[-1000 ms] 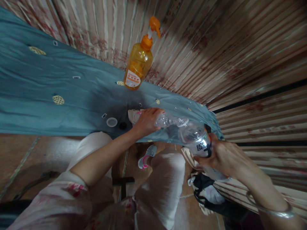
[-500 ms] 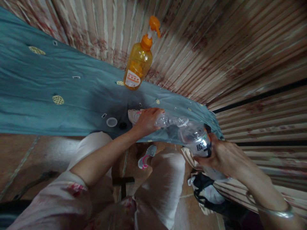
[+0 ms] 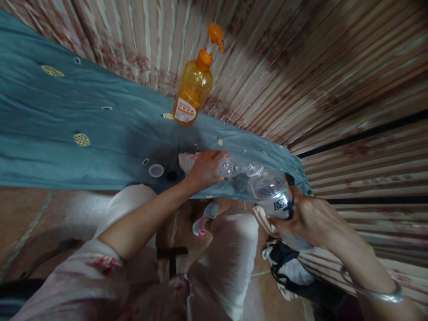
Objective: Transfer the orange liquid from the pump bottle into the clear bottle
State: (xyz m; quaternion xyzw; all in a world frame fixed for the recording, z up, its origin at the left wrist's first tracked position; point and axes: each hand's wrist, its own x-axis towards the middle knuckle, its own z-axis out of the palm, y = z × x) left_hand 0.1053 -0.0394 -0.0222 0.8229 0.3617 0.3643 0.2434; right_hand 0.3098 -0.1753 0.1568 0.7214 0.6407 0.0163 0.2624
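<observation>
Counting from near to far: two legs in pale trousers (image 3: 230,249), with one grey-and-pink shoe (image 3: 205,218) visible between them on the brown tiled floor. Right wrist: one silver bangle (image 3: 384,296).

Hands: two, both gripping. Right hand (image 3: 307,214) wraps a large clear bottle (image 3: 269,189), tilted, its dark-lettered label partly covered. Left hand (image 3: 209,167) is curled around a smaller clear bottle (image 3: 229,168), lying sideways over the near edge of the teal cloth (image 3: 110,147). Total clear bottles: two. Their neck ends meet between the hands; exact contact at the mouths cannot be told.

On cloth, left of the left hand: two caps, one white cap (image 3: 156,170) and one black cap (image 3: 171,175), just beside each other.

Farther back: one amber pump bottle (image 3: 192,91), upright, orange pump on top. Behind it, pleated patterned curtain (image 3: 143,40).
</observation>
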